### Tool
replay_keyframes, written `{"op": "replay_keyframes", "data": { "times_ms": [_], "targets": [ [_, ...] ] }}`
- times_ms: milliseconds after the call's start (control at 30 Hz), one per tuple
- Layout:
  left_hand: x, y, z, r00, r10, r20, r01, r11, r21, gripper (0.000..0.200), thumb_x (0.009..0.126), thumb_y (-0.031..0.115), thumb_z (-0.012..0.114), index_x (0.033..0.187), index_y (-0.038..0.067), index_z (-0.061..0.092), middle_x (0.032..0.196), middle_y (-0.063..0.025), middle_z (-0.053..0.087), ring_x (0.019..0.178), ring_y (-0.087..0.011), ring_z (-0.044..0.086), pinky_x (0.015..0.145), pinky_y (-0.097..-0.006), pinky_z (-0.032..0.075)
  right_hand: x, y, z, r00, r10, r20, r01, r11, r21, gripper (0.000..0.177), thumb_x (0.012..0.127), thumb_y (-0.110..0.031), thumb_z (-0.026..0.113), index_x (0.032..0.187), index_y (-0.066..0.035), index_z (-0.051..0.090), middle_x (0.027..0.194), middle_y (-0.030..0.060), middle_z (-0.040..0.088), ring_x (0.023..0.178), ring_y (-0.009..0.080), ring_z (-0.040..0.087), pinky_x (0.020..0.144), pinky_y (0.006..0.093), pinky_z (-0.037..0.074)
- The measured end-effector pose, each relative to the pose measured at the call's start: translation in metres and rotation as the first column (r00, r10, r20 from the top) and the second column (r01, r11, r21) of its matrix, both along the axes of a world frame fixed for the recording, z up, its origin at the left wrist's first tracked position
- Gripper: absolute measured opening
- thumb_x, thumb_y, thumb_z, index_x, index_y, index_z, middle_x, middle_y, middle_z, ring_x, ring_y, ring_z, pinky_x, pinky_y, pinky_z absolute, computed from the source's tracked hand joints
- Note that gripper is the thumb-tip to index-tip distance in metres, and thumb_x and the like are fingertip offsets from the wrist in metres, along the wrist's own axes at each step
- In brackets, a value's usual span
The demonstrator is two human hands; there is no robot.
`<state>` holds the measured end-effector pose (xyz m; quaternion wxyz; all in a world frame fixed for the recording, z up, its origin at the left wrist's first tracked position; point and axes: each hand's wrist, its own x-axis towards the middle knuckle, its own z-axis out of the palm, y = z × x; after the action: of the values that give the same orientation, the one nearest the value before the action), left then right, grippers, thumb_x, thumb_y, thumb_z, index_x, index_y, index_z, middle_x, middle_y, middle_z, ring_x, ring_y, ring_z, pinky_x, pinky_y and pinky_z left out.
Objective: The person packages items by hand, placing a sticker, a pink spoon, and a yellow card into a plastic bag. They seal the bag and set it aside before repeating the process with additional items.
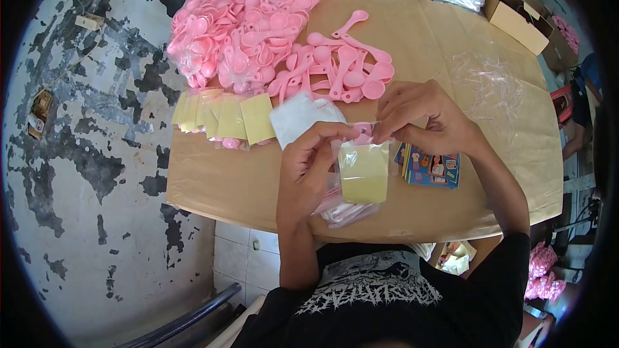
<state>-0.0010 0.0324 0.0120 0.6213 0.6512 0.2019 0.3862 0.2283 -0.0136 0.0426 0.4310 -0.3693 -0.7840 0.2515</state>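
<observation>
A small clear plastic bag [363, 173] hangs between my two hands, with a yellow card and something pink inside it. My left hand [311, 166] pinches the bag's top left corner. At the opposite corner, my right hand [422, 119] pinches the upper edge with thumb and fingers closed. Beneath the bag lies a stack of empty clear bags [349, 214] near the table's front edge. Colourful printed cards [433, 169] are piled just below my right hand. A white sheet-like packet [303, 118] rests behind my left hand.
Loose pink measuring spoons [342, 67] lie in a heap at the back. Large bags of pink spoons [248, 32] stand behind them. Filled packs with yellow cards [225, 116] line the left. Thin plastic strips [493, 84] lie right, near a cardboard box [519, 16]. Another person [583, 96] is at far right.
</observation>
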Motion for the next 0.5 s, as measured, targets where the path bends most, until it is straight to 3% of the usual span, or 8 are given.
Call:
{"op": "replay_keyframes", "data": {
  "times_ms": [67,167,200,233,333,433,500],
  "targets": [
    [0.000,0.001,-0.001,1.000,-0.015,-0.008,0.015,0.999,0.030,0.022,0.095,0.004,0.039,0.101,-0.001,0.060,0.091,-0.0027,0.061,0.073,-0.0033,0.053,0.065,-0.0205,0.044,0.000,0.000,0.000,1.000,0.003,0.023,-0.004,1.000,0.022,0.030,0.064,0.013,0.061,0.083,-0.006,0.073,0.082,0.0061,0.070,0.083,0.0238,0.062,0.076,0.0345,0.049],
    [0.001,0.001,0.000,0.992,-0.032,0.121,0.045,0.993,-0.107,0.008,0.093,0.002,0.048,0.093,0.000,0.055,0.086,-0.0014,0.059,0.072,-0.0038,0.053,0.061,-0.0208,0.045,-0.002,0.000,-0.001,0.999,-0.010,0.045,0.007,0.998,0.059,0.027,0.065,0.012,0.061,0.081,-0.007,0.073,0.082,0.0061,0.070,0.083,0.0241,0.062,0.075,0.0349,0.049],
    [0.001,0.000,-0.002,0.994,-0.026,0.110,0.035,0.996,-0.083,0.002,0.092,0.001,0.052,0.093,0.001,0.053,0.085,-0.0017,0.059,0.072,-0.0043,0.055,0.060,-0.0207,0.046,-0.003,-0.001,0.000,0.999,-0.013,0.053,0.009,0.998,0.062,0.025,0.065,0.012,0.061,0.078,-0.007,0.072,0.081,0.0061,0.070,0.084,0.0240,0.062,0.075,0.0349,0.050],
    [0.002,0.000,-0.006,0.995,-0.018,0.102,0.024,0.998,-0.057,0.005,0.090,0.000,0.056,0.092,0.001,0.051,0.085,-0.0019,0.059,0.073,-0.0047,0.056,0.060,-0.0205,0.047,-0.003,-0.001,0.002,0.998,-0.014,0.062,0.010,0.998,0.068,0.023,0.066,0.011,0.061,0.076,-0.006,0.072,0.081,0.0062,0.069,0.084,0.0240,0.062,0.075,0.0350,0.050],
    [0.006,0.000,-0.010,0.996,-0.014,0.086,0.021,0.997,-0.077,0.020,0.085,-0.003,0.065,0.093,0.003,0.047,0.085,-0.0035,0.060,0.076,-0.0070,0.060,0.062,-0.0203,0.049,0.011,0.001,0.008,0.968,-0.059,0.244,0.007,0.978,0.208,0.025,0.069,0.009,0.061,0.088,-0.006,0.069,0.081,0.0073,0.068,0.087,0.0251,0.063,0.075,0.0348,0.050],
    [0.000,0.000,-0.006,0.998,-0.060,0.015,0.061,0.994,-0.094,0.030,0.081,-0.007,0.068,0.096,0.005,0.044,0.096,-0.0066,0.060,0.086,-0.0108,0.063,0.068,-0.0223,0.053,-0.006,-0.013,0.024,0.982,-0.185,-0.046,0.178,0.977,-0.118,0.036,0.073,0.006,0.061,0.107,-0.006,0.060,0.080,0.0083,0.067,0.082,0.0253,0.065,0.074,0.0339,0.051],
    [-0.009,0.002,-0.007,0.994,-0.104,-0.008,0.103,0.989,-0.106,0.036,0.080,-0.009,0.067,0.103,0.005,0.043,0.109,-0.0106,0.060,0.092,-0.0140,0.063,0.074,-0.0244,0.054,-0.019,-0.022,0.034,0.956,-0.192,0.223,0.233,0.957,-0.174,0.042,0.075,0.006,0.060,0.115,-0.006,0.054,0.078,0.0086,0.067,0.077,0.0234,0.066,0.071,0.0320,0.051]
  ]
}}
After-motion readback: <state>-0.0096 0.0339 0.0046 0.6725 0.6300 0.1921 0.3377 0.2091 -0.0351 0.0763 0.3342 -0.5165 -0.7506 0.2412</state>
